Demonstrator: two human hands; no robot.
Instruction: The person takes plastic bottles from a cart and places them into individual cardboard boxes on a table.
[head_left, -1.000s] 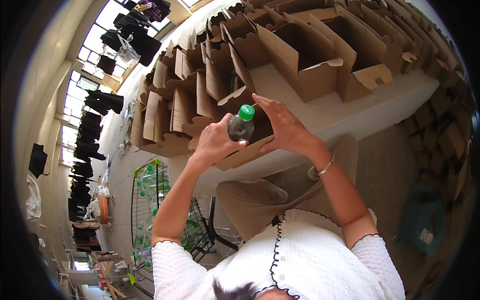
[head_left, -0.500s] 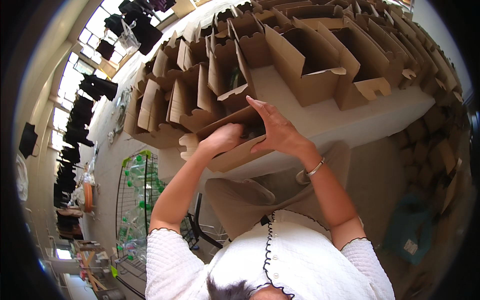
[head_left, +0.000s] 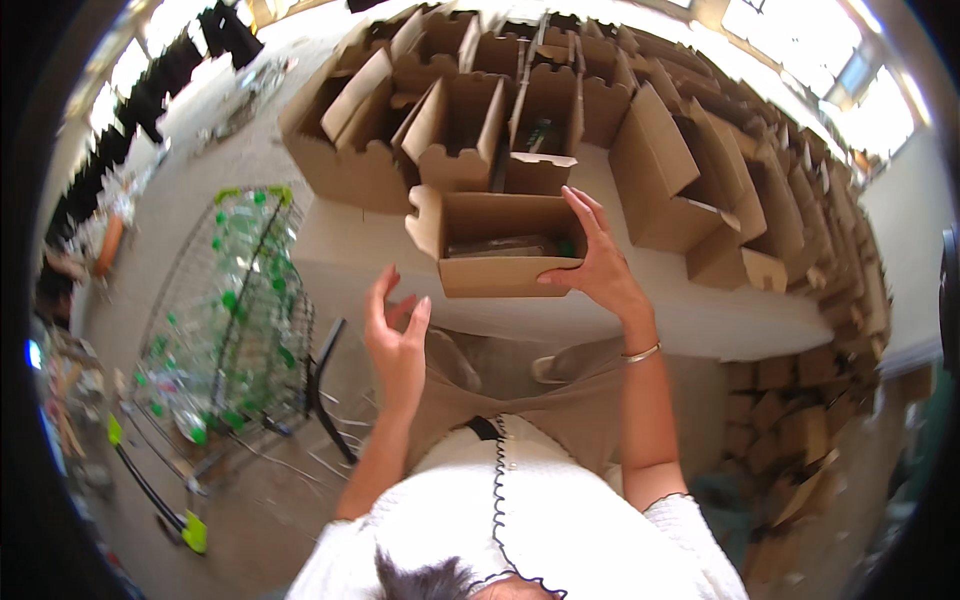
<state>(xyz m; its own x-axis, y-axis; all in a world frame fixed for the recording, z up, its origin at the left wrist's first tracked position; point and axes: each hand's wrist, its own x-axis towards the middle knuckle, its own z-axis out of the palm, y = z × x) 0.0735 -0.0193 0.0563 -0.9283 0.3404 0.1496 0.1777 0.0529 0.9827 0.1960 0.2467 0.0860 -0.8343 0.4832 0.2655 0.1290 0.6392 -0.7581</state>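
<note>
An open-topped brown cardboard box sits near the front edge of a pale table. Inside it lies a clear, brownish-looking item with a bit of green at its right end, perhaps a plastic bottle; its kind is hard to make out. My right hand grips the box's right end, thumb on the front wall and fingers up along the far side. Away from the box, to its lower left, my left hand is raised with fingers apart and nothing in it.
Rows of open cardboard boxes fill the table behind; one holds a green-tinted bottle. On my left stands a wire cart full of clear bottles with green caps. Cardboard pieces are piled on the floor at right.
My left hand has come out of the box and drawn back toward me, opening. My right hand still holds the box's right end. The view has swung left, showing more of the cart.
</note>
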